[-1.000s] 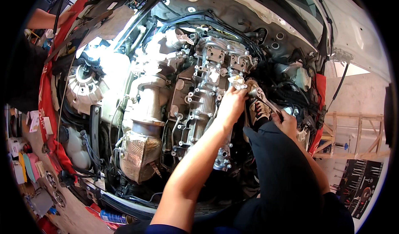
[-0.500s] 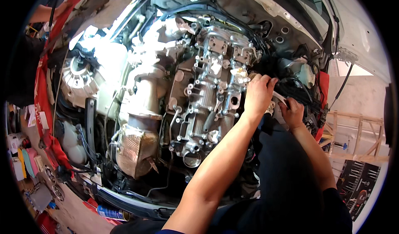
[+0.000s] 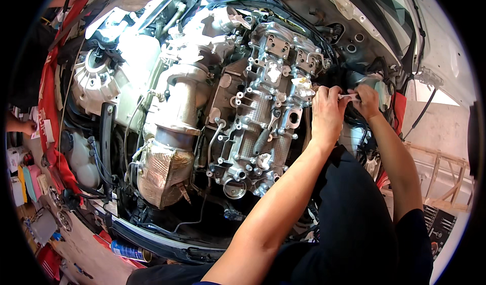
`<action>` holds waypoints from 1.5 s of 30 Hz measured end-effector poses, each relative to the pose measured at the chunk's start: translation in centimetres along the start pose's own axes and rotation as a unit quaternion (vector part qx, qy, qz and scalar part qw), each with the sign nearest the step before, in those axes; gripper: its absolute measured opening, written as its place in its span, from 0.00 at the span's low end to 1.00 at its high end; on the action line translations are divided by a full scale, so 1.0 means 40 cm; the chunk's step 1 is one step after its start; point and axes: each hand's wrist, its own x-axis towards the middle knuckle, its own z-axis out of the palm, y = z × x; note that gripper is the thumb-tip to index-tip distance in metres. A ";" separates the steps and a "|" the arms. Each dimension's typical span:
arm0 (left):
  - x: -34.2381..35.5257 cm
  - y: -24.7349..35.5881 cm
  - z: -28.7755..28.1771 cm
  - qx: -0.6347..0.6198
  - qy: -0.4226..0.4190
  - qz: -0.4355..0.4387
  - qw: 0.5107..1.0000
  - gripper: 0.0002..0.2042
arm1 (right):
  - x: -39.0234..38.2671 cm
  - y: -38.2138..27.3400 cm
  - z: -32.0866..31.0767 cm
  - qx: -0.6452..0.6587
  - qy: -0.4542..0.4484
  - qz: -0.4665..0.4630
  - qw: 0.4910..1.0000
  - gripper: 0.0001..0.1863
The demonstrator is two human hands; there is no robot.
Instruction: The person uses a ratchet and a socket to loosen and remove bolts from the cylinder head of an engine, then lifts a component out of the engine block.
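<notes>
Two hands meet at a wrench [image 3: 347,97], beside the opened engine [image 3: 257,114].
The right hand [image 3: 365,102] is closed on the wrench, which lies across the small space between both hands, at the right side of the engine. The left hand [image 3: 327,113] has its fingers bent near the other end; whether it grasps the wrench, I cannot tell, because the fingers hide this. Just beside the left hand, a crumpled white paper [image 3: 302,87] sits on the engine, and a black-handled tool [image 3: 260,142] lies farther down on it.
</notes>
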 end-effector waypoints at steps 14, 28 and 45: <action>-0.054 -0.093 -0.086 0.096 -0.045 -0.043 0.993 0.24 | 0.516 -0.073 0.141 0.053 -0.080 -0.217 0.971 0.11; 0.185 -0.003 -0.440 0.110 -0.388 0.020 0.915 0.06 | 0.320 -0.186 -0.183 0.006 -0.149 0.138 0.979 0.08; 0.187 -0.108 -0.622 0.214 -0.493 0.174 0.825 0.09 | 0.256 -0.616 -0.266 0.299 -0.453 0.266 0.797 0.19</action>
